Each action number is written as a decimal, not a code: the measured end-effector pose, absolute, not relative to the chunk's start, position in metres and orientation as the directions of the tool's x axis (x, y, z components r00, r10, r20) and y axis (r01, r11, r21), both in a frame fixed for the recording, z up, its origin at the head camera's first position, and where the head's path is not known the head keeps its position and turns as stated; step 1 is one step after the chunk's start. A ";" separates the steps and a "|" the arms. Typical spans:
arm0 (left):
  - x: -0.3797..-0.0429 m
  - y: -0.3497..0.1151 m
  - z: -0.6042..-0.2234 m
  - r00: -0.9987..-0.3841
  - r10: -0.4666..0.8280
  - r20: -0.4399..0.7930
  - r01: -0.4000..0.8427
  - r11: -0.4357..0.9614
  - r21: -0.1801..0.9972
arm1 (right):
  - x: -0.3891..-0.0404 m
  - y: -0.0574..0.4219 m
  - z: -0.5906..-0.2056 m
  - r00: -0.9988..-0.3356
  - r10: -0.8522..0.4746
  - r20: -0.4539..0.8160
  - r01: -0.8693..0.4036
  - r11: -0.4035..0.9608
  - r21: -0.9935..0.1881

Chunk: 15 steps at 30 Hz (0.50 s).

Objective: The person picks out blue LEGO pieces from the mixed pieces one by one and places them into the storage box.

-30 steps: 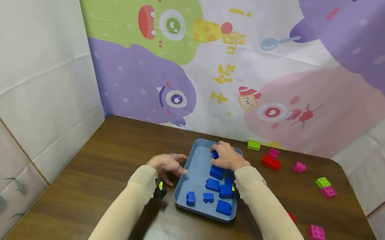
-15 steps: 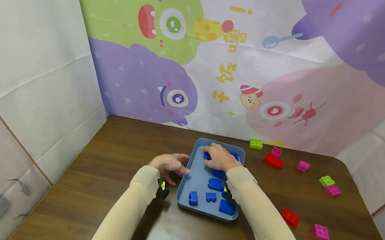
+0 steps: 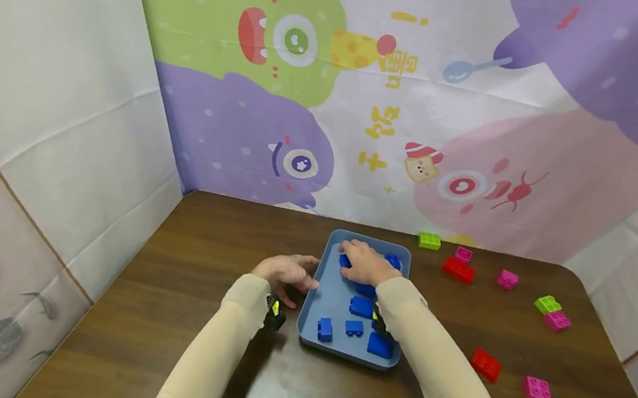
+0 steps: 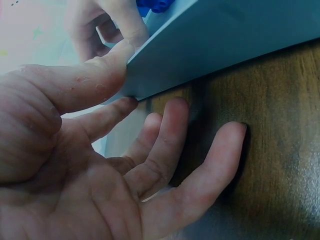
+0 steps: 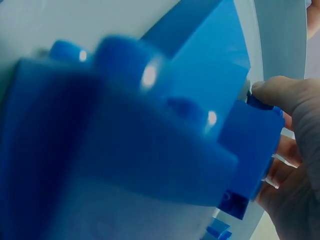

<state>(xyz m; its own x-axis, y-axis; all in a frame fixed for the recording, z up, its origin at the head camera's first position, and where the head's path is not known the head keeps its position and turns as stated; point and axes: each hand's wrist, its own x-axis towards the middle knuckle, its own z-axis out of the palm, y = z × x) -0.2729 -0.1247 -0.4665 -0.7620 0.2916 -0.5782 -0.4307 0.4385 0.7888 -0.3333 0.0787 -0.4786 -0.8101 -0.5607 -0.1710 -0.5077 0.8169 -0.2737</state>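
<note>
A blue-grey tray (image 3: 335,302) lies on the table with several blue toy bricks inside, among them a plain brick (image 3: 381,345) at its near right corner. At the far end of the tray, my right hand (image 3: 367,264) pinches a blue brick (image 3: 345,261), mostly covered by the fingers. In the right wrist view the thumb (image 5: 282,92) presses on that brick's edge; other blue bricks crowd the foreground, one of them large and blurred (image 5: 125,145). My left hand (image 3: 287,275) is at the tray's left side, its thumb (image 4: 95,82) touching the rim and its other fingers loosely bent.
Right of the tray lie loose bricks: red (image 3: 458,270), pink (image 3: 507,279) and green (image 3: 429,241), with another red brick (image 3: 485,365) and a pink brick (image 3: 538,390) nearer. A printed cloth (image 3: 278,140) stands behind the table's far edge.
My right hand has moved left within the tray, carrying the blue brick, then stayed nearly still. The near red brick has come out from behind the sleeve. My left hand has kept its place.
</note>
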 end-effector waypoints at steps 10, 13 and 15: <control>-0.274 -0.118 -0.467 -0.753 0.327 -0.571 -0.426 0.419 0.802 | -0.328 0.089 -0.470 -0.834 -0.542 -0.105 -0.492 0.816 -0.302; -0.272 -0.121 -0.467 -0.761 0.317 -0.566 -0.420 0.426 0.802 | -0.326 0.094 -0.464 -0.834 -0.549 -0.054 -0.505 0.799 -0.326; -0.270 -0.124 -0.468 -0.766 0.306 -0.565 -0.421 0.426 0.801 | -0.326 0.100 -0.460 -0.828 -0.561 -0.006 -0.527 0.781 -0.334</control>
<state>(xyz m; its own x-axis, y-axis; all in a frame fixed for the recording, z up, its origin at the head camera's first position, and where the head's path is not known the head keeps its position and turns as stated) -0.2701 -0.1242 -0.4678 -0.7661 0.3062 -0.5650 -0.4206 0.4259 0.8011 -0.3259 0.0998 -0.4603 -0.8277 -0.5611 -0.0065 -0.5271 0.7814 -0.3340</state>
